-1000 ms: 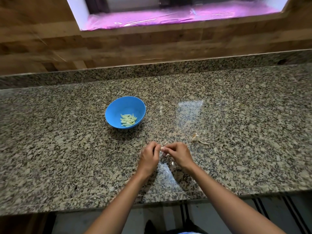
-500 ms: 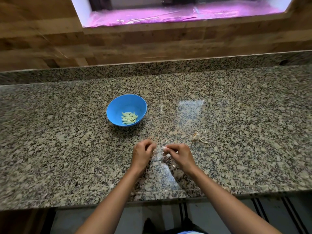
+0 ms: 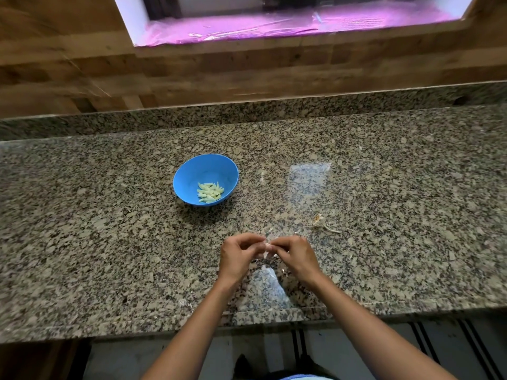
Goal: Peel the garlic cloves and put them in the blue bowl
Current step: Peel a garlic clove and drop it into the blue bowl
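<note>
Two hands, fingertips together above the table's near edge: left hand [image 3: 238, 259] and right hand [image 3: 295, 257], both pinching one small pale garlic clove [image 3: 267, 246] between them. One blue bowl [image 3: 205, 179], beyond and left of the hands, holding a pile of peeled cloves [image 3: 210, 192], too small to count. One scrap of garlic skin [image 3: 322, 223], right of the hands. One granite table [image 3: 109, 229].

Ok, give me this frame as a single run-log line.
step: peeling | left hand and right hand: both pinch garlic clove over counter | blue bowl: holds peeled cloves | skin scrap: right of hands
</note>
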A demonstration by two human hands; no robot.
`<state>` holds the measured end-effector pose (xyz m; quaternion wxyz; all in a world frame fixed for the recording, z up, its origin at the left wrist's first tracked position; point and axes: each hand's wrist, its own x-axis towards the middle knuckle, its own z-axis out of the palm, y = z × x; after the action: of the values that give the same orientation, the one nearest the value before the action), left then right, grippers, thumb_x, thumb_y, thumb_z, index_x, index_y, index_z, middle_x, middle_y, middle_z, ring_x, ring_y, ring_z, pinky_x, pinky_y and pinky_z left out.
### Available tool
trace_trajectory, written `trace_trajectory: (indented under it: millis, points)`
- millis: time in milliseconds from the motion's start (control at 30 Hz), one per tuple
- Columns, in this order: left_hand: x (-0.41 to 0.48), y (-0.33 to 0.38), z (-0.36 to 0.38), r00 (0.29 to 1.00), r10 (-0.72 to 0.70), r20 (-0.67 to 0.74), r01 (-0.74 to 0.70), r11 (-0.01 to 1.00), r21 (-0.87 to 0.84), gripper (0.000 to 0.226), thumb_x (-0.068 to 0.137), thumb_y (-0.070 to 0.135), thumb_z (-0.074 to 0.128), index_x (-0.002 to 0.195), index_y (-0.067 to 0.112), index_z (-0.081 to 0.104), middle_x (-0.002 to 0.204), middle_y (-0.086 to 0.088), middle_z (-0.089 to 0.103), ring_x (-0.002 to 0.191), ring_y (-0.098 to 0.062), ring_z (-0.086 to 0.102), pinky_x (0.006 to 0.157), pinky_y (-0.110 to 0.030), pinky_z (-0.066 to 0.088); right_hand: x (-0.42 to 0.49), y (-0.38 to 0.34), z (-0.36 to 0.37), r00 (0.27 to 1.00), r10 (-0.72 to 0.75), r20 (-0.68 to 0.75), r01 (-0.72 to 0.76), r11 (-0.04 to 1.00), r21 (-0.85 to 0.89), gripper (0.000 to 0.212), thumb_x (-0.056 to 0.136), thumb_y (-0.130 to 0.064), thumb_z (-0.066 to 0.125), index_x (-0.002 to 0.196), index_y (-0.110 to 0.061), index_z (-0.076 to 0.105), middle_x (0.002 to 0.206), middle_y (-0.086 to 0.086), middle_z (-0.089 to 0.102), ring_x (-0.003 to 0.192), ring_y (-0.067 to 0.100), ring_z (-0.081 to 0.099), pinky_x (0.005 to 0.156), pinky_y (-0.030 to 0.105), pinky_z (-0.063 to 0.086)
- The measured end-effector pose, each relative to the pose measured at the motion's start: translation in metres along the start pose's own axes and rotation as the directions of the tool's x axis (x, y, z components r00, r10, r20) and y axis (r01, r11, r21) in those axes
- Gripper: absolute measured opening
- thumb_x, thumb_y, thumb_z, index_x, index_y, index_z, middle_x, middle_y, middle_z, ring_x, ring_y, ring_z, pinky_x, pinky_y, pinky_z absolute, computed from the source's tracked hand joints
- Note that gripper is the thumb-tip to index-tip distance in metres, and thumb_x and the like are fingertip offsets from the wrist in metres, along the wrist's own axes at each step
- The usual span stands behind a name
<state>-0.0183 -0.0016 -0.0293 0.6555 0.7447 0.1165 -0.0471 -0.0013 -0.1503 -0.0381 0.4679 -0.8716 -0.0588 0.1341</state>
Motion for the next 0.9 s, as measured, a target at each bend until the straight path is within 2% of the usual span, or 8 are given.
trace_trajectory:
  millis: [100, 200, 333, 433, 500, 567, 700, 900]
  points:
    - [0.003, 0.005, -0.005, 0.987, -0.155, 0.039, 0.16, 0.953, -0.256, 0.016, 0.076, -0.007, 0.068, 0.089, 0.001, 0.069, 0.084, -0.018, 0.07, 0.066, -0.022, 0.067, 0.063, -0.024, 0.057, -0.005, -0.004, -0.007, 0.997, -0.018, 0.073, -0.006, 0.947, 0.32, 0.016, 0.085, -0.025, 0.064, 0.073, -0.026, 0.074, 0.075, 0.003, 0.071, 0.064, 0.033, 0.058, 0.063, 0.04, 0.051]
    - [0.003, 0.003, -0.008, 0.953, -0.277, 0.124, 0.303, 0.833, -0.462, 0.02, 0.071, -0.005, 0.067, 0.091, -0.002, 0.068, 0.078, -0.015, 0.069, 0.061, -0.017, 0.064, 0.06, -0.022, 0.057, -0.008, -0.01, -0.016, 0.974, -0.01, 0.228, -0.115, 0.841, 0.528, 0.026, 0.087, -0.02, 0.06, 0.066, -0.023, 0.073, 0.068, 0.002, 0.067, 0.052, 0.014, 0.042, 0.049, 0.023, 0.03]
    - [0.002, -0.002, -0.003, 0.935, -0.322, 0.146, 0.342, 0.721, -0.602, 0.022, 0.075, -0.005, 0.063, 0.096, -0.005, 0.065, 0.078, -0.015, 0.068, 0.06, -0.017, 0.064, 0.059, -0.022, 0.057, -0.006, -0.011, -0.017, 0.964, 0.067, 0.256, -0.204, 0.804, 0.558, 0.027, 0.089, -0.018, 0.058, 0.066, -0.021, 0.072, 0.065, -0.004, 0.066, 0.054, 0.005, 0.047, 0.05, 0.021, 0.031]
    - [0.003, -0.006, 0.002, 0.985, -0.168, -0.044, 0.165, 0.984, -0.066, 0.012, 0.084, 0.001, 0.063, 0.095, 0.003, 0.066, 0.083, -0.011, 0.067, 0.065, -0.015, 0.063, 0.059, -0.021, 0.054, -0.009, -0.009, -0.007, 0.996, 0.074, 0.056, -0.085, 0.968, 0.237, 0.016, 0.087, -0.024, 0.062, 0.077, -0.018, 0.073, 0.066, -0.004, 0.067, 0.05, 0.003, 0.049, 0.05, 0.014, 0.035]
    - [0.003, -0.007, 0.006, 0.995, 0.079, -0.06, -0.047, 0.907, 0.418, 0.009, 0.09, 0.007, 0.058, 0.096, 0.011, 0.063, 0.085, -0.001, 0.066, 0.072, -0.012, 0.063, 0.062, -0.021, 0.054, -0.01, -0.008, 0.001, 0.998, -0.018, -0.06, 0.008, 0.986, -0.166, 0.013, 0.089, -0.026, 0.061, 0.094, -0.021, 0.071, 0.071, -0.008, 0.069, 0.048, -0.001, 0.05, 0.045, 0.011, 0.036]
    - [0.002, -0.005, 0.006, 0.994, 0.106, -0.034, -0.083, 0.909, 0.409, 0.01, 0.091, 0.008, 0.057, 0.097, 0.013, 0.062, 0.088, -0.001, 0.066, 0.076, -0.013, 0.065, 0.066, -0.024, 0.056, -0.008, -0.011, 0.004, 0.996, -0.004, -0.091, -0.011, 0.986, -0.167, 0.013, 0.091, -0.025, 0.059, 0.098, -0.024, 0.07, 0.071, -0.009, 0.069, 0.045, -0.004, 0.046, 0.042, 0.012, 0.034]
    - [0.004, -0.003, -0.004, 0.999, -0.051, 0.018, 0.051, 0.999, -0.002, 0.013, 0.084, 0.002, 0.065, 0.093, 0.01, 0.069, 0.089, -0.014, 0.071, 0.077, -0.026, 0.07, 0.071, -0.033, 0.059, -0.003, -0.006, -0.004, 0.992, 0.1, -0.078, -0.106, 0.992, -0.075, 0.012, 0.091, -0.027, 0.059, 0.089, -0.025, 0.071, 0.059, -0.011, 0.06, 0.035, 0.0, 0.037, 0.038, 0.011, 0.024]
    - [0.002, -0.005, -0.006, 0.995, 0.055, 0.085, -0.075, 0.965, 0.253, 0.011, 0.084, 0.01, 0.068, 0.087, 0.019, 0.072, 0.074, 0.0, 0.072, 0.07, -0.017, 0.069, 0.065, -0.027, 0.058, -0.004, -0.005, -0.007, 0.993, 0.114, -0.025, -0.115, 0.993, -0.031, 0.017, 0.09, -0.03, 0.059, 0.082, -0.022, 0.07, 0.052, -0.011, 0.054, 0.034, 0.001, 0.034, 0.038, 0.011, 0.024]
